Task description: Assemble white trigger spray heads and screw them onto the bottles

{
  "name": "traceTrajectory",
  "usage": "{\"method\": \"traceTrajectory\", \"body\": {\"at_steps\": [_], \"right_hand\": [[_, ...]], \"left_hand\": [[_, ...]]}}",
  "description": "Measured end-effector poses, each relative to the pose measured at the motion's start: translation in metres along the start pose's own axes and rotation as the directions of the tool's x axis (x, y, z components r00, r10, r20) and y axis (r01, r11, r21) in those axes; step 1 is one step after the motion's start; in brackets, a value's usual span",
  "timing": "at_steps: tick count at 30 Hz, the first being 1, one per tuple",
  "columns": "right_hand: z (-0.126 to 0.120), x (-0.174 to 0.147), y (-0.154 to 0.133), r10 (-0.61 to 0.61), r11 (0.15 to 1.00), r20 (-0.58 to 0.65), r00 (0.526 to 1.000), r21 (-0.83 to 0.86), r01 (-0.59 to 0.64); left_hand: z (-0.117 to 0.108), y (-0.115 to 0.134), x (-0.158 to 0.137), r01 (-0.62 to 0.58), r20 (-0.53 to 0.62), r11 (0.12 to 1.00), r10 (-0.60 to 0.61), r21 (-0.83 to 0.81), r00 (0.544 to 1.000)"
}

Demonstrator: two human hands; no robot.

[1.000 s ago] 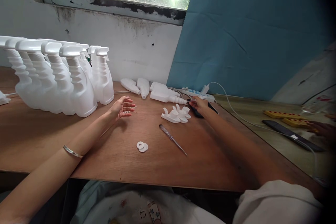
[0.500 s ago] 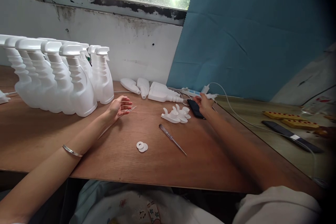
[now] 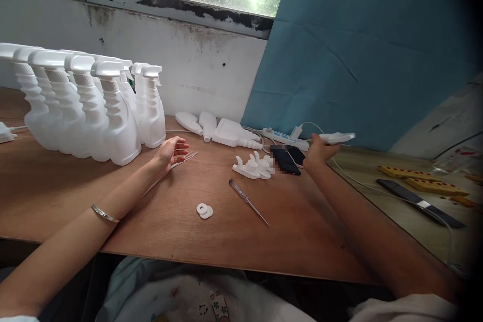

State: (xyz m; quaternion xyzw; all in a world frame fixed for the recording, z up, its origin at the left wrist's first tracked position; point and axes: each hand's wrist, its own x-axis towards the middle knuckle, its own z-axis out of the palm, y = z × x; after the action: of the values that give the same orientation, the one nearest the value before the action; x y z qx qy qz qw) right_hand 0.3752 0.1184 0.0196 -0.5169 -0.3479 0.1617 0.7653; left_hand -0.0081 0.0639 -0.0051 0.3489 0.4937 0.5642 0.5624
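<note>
My right hand is raised near the right edge of the table, its fingers closed on a white plastic spray head that points to the right. Palm up, my left hand rests on the wood with loosely curled, parted fingers. Thin white tubes lie beside and partly under it. White trigger pieces sit in a small cluster between my hands. Closer to me are a clear-handled screwdriver and a few flat white rings.
Several white spray bottles stand upright at the left. Bottles without heads lie by the wall. A dark phone, a power strip and cables are at the back right. Yellow strips lie on the adjoining surface.
My right hand has moved right, away from the phone and power strip, carrying the white spray head. My left hand stays in place. The view has shifted slightly.
</note>
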Motion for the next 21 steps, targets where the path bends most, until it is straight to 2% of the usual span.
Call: {"method": "traceTrajectory", "body": {"at_steps": [1,3,4,6,7,9,10,11,13,14,15,16,18,21], "right_hand": [[-0.001,-0.001,-0.009,-0.075,0.997,-0.061,0.995,0.002,0.075],[0.0,-0.006,-0.027,-0.257,0.966,-0.139,0.956,-0.031,0.255],[0.002,-0.01,-0.036,-0.362,0.932,-0.116,0.925,-0.072,0.356],[0.009,-0.024,-0.052,-0.54,0.828,0.014,0.842,-0.171,0.534],[0.014,-0.034,-0.06,-0.605,0.758,0.119,0.787,-0.215,0.615],[0.028,-0.059,-0.073,-0.671,0.574,0.368,0.644,-0.292,0.765],[0.036,-0.073,-0.079,-0.661,0.431,0.528,0.534,-0.315,0.846],[0.046,-0.089,-0.083,-0.598,0.261,0.699,0.393,-0.293,0.92],[0.067,-0.121,-0.087,-0.521,0.162,0.815,0.255,-0.199,0.967],[0.078,-0.137,-0.087,-0.453,0.062,0.879,0.149,-0.136,0.989],[0.088,-0.152,-0.085,-0.397,-0.016,0.915,0.07,-0.083,0.996],[0.097,-0.165,-0.082,-0.367,-0.061,0.93,0.022,-0.048,0.997],[0.111,-0.186,-0.075,-0.337,-0.091,0.942,-0.006,-0.026,0.995],[0.118,-0.201,-0.067,-0.307,-0.06,0.951,-0.044,0.027,0.998]], "left_hand": [[0.0,0.0,0.0,-0.003,-0.001,1.0,0.003,0.004,1.0],[0.0,-0.001,0.001,-0.008,0.005,1.0,0.008,0.01,1.0],[0.0,-0.002,0.002,-0.01,0.013,1.0,0.01,0.01,1.0],[-0.001,-0.002,0.002,-0.011,0.033,1.0,0.011,0.008,0.999],[-0.001,-0.001,0.002,-0.011,0.043,1.0,0.011,0.006,0.999],[-0.001,0.0,0.001,-0.019,0.091,1.0,0.02,-0.006,0.996],[-0.002,0.001,0.0,-0.027,0.136,0.999,0.029,-0.017,0.99],[-0.002,0.002,-0.002,-0.033,0.196,0.999,0.038,-0.03,0.98],[-0.002,0.004,-0.006,-0.033,0.342,0.998,0.052,-0.06,0.938],[-0.002,0.005,-0.009,-0.026,0.413,0.997,0.055,-0.074,0.909],[-0.001,0.005,-0.012,-0.016,0.471,0.997,0.053,-0.082,0.881],[0.0,0.006,-0.014,-0.008,0.512,0.996,0.05,-0.085,0.857],[0.002,0.006,-0.018,-0.01,0.536,0.997,0.053,-0.082,0.842],[0.004,0.006,-0.018,-0.026,0.463,0.994,0.071,-0.104,0.883]]}}
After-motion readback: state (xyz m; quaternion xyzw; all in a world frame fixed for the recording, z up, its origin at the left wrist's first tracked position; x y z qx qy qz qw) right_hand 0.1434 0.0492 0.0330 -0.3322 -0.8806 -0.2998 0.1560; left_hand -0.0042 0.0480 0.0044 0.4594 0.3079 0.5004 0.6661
